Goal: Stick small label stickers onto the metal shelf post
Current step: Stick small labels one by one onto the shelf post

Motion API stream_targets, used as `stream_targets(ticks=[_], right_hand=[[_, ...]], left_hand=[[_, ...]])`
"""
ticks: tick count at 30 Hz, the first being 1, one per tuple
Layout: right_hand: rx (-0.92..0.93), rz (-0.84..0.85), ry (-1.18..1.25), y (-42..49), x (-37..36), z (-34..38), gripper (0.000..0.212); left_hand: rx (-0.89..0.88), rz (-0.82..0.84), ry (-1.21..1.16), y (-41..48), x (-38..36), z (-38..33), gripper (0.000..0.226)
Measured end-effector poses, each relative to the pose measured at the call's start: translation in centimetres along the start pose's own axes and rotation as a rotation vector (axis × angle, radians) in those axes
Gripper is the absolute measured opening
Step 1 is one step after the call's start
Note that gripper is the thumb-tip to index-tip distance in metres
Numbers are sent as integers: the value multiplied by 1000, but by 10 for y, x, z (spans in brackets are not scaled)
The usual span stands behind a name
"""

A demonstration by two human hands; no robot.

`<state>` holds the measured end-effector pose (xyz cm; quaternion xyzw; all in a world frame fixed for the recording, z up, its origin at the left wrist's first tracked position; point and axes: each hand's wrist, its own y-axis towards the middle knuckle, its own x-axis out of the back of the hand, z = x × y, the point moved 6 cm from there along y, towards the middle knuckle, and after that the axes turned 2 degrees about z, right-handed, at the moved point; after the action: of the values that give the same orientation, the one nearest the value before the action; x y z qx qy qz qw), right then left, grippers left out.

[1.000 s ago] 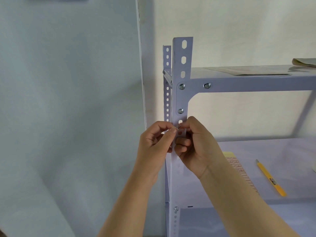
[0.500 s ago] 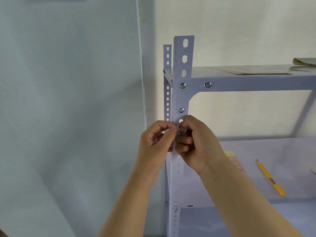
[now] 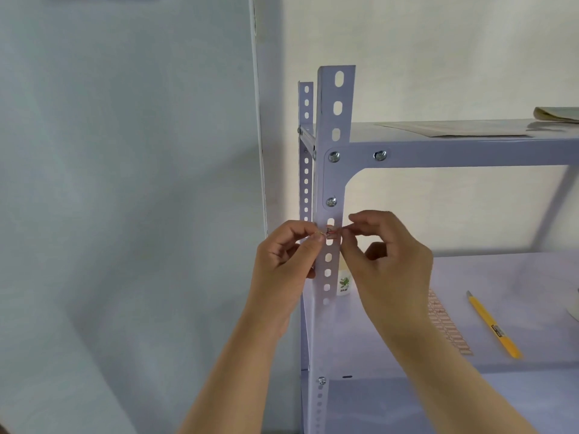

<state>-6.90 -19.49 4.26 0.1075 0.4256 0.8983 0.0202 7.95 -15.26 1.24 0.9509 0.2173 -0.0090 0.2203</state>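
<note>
Head view: a small red-printed sticker [image 3: 332,232] lies across the front face of the post [image 3: 329,189], over the gap between two slots, just below the lower bracket screw [image 3: 331,202]. The left hand [image 3: 283,264] is at the post's left edge, thumb and forefinger pinched together at the sticker's left end. The right hand [image 3: 387,255] is at the right edge, its fingertips pinched at the sticker's right end; whether either hand actually grips the sticker or only presses it is hard to tell. Left of the post there is only bare wall [image 3: 125,214], open room. To the right, the shelf [image 3: 517,277] holds a sticker sheet [image 3: 451,333] partly behind the right forearm, a yellow knife [image 3: 493,324] well apart, and a small bottle [image 3: 343,285] just behind the post.
</note>
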Motion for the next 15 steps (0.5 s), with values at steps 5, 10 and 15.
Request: stream_targets(ticks=[5,10,15], right_hand=[[479,-13,-322,2,-5,8,19],[642,-17,-538,2,-10,11,17],[703,-24,-656,3,-14,20,24]], left_hand=[[-3,5,-14,0,-1,-1,18],[-14,12,-1,0,-1,-3,21],[-44,5,48,2,1,-5,23]])
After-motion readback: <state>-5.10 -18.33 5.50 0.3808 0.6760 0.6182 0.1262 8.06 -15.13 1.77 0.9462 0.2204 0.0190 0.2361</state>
